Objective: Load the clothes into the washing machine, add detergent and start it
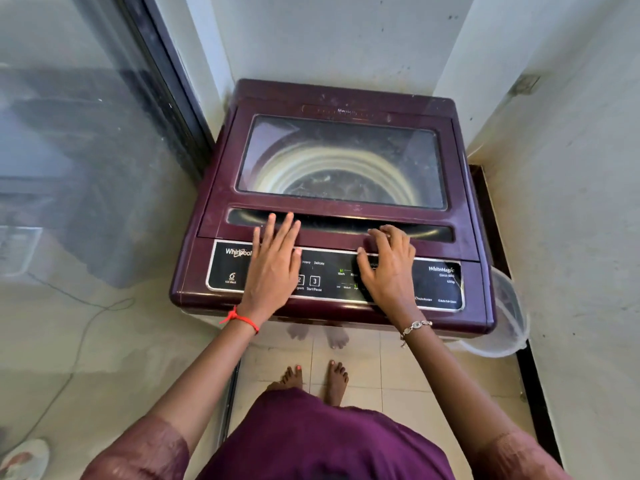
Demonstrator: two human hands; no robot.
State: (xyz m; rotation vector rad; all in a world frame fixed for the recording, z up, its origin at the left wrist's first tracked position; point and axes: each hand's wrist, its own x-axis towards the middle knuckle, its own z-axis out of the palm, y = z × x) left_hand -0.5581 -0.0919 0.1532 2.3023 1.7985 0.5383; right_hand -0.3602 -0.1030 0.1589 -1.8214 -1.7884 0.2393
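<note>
1. The maroon top-loading washing machine point(467, 237) stands in a corner between pale walls, and its lid point(332, 207) is down flat.
2. Through the lid's glass window point(341, 161) the pale ribbed drum point(332, 164) shows. What lies at the bottom is dark and too blurred to make out.
3. The left hand point(273, 261) lies flat, palm down, across the left part of the control panel point(440, 282). Its fingers point(277, 226) are straight and a little spread. Their tips reach over the lid's front edge to the long dark handle recess point(346, 225).
4. The right hand point(388, 268) rests right of centre. Its fingers point(377, 237) are bent and hooked onto the lip of the recess, and the thumb sits against the lid's front edge, so it grips the lid there.
5. A red thread point(240, 318) circles the left wrist, and a silver bracelet point(415, 325) circles the right.
6. On the panel, between the hands, a numbered Start/Pause button shows, with small green lights to its right.
7. A translucent bucket point(509, 320) sits on the tiled floor point(398, 375) just beside the machine's right front corner.
8. A glass door point(86, 150) fills the left side, and a slipper point(24, 459) lies low in the left corner.
9. The person's bare feet point(315, 379) stand close to the machine's front.
</note>
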